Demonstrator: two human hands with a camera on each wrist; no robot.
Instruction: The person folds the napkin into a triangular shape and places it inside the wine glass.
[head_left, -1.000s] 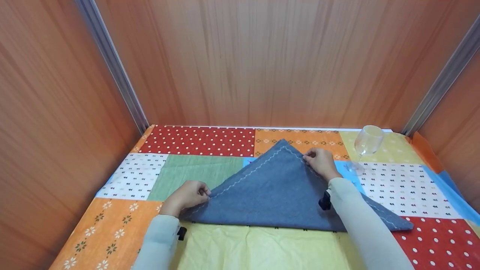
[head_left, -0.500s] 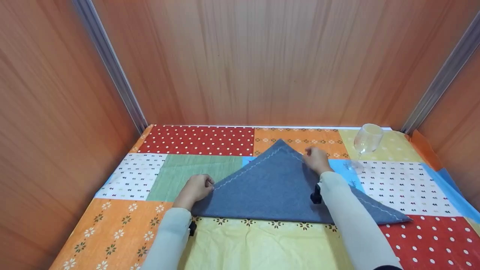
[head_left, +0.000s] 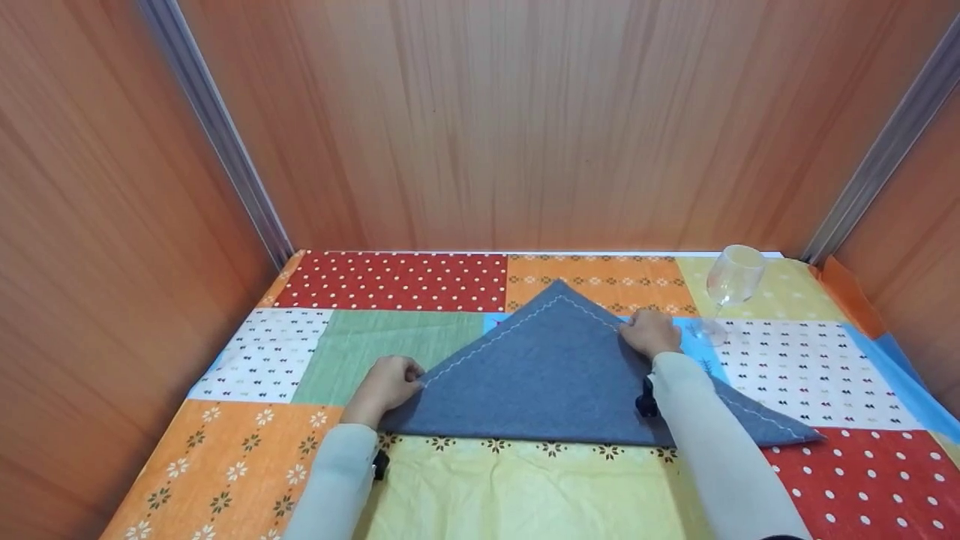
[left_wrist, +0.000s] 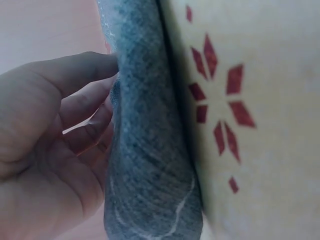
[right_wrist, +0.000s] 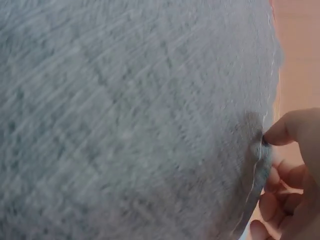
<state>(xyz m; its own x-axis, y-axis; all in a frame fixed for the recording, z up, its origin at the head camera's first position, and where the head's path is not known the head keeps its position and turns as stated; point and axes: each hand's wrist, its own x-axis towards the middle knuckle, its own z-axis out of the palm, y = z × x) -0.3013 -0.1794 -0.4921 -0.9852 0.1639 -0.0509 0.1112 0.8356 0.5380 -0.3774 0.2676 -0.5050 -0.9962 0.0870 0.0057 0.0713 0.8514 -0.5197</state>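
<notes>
A grey-blue cloth napkin [head_left: 525, 375] with white stitching along its edges lies folded into a triangle, its peak pointing away from me. My left hand [head_left: 386, 386] pinches its left slanted edge near the left corner, which is hidden behind the hand. In the left wrist view, the thumb [left_wrist: 95, 70] presses on the rolled cloth [left_wrist: 147, 125] with the fingers behind it. On the right slanted edge, below the peak, my right hand [head_left: 651, 332] pinches the cloth. The right wrist view has the thumb [right_wrist: 285, 131] on the stitched border and the fingers curled under it.
A clear wine glass [head_left: 735, 276] stands upright at the back right, beyond my right hand. The patchwork tablecloth [head_left: 217, 442] covers the table. Wood-grain panels [head_left: 480, 127] close off the back and both sides.
My left hand has shifted right, and the cloth's left part and near edge have moved slightly inward and away from me. The right hand has slid down the right edge, farther from the peak.
</notes>
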